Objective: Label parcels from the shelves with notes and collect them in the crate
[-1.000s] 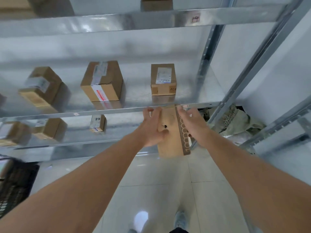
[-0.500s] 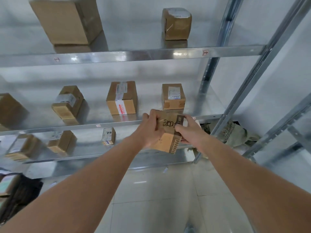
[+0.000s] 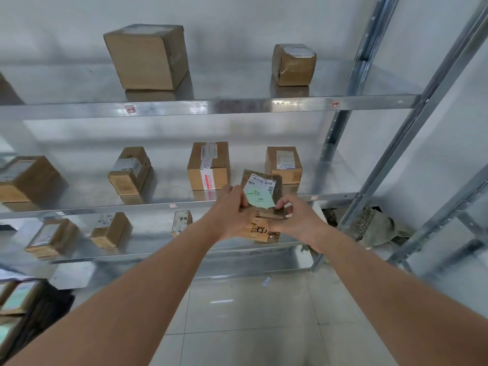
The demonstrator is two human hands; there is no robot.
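Standing against a white wall, the tall galvanised steel shelving unit (image 3: 237,105) fills most of the view, its tiers carrying brown cardboard boxes. The top visible tier holds a large plain cube-shaped carton (image 3: 148,58) and, well to its right, a smaller taped box (image 3: 293,65). The middle tier holds four labelled boxes in a row, among them a box with a red-and-white tape strip (image 3: 208,166) and a small box with a white shipping label (image 3: 284,165) beside it. The lowest tier holds several smaller labelled parcels, including one at the far left (image 3: 51,237).

At the bottom left corner, a dark crate (image 3: 39,315) on the pale tiled floor contains flat cardboard parcels, at least one bearing a pale green note; the crate is blurred and partly cut off.

In front of the middle tier's edge, both hands hold a small brown cardboard parcel with black printed characters (image 3: 260,229) in the air. The left hand (image 3: 232,213) grips its left side, fingers curled around it. The right hand (image 3: 295,220) pinches the edge of a pale green paper note (image 3: 258,198) lying on the parcel's top face, partly overlapping its white shipping label (image 3: 260,183).
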